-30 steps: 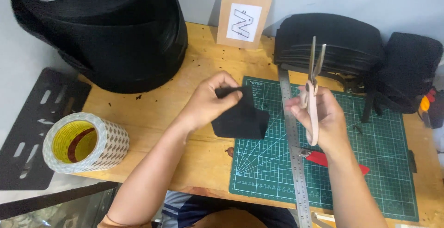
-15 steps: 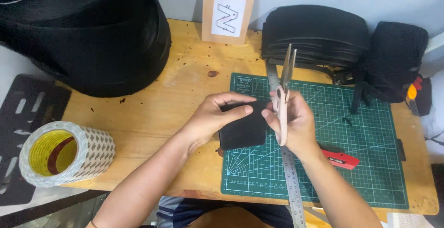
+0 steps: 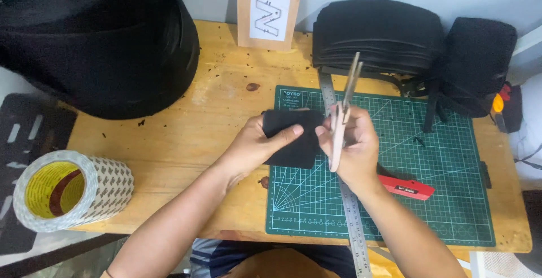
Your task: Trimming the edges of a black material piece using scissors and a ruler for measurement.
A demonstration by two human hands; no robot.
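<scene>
My left hand [image 3: 255, 142] grips a small black fabric piece [image 3: 291, 139] above the left edge of the green cutting mat [image 3: 429, 199]. My right hand [image 3: 353, 145] holds a pair of scissors [image 3: 344, 108] with pale handles, blades pointing up and away. The right thumb also touches the right edge of the fabric piece. Both hands meet over the mat, just above a long steel ruler [image 3: 353, 221] that lies along it.
A big black fabric roll [image 3: 101, 41] fills the back left. A stack of black fabric pieces [image 3: 378, 35] and a black pouch [image 3: 477, 58] stand at the back. A large tape roll [image 3: 70, 187] sits front left, a red utility knife [image 3: 406, 186] on the mat, a small card [image 3: 269, 12] upright behind.
Both hands have come together over the mat's left part. The black piece is now lifted between them, and the scissors have shifted left with the right hand.
</scene>
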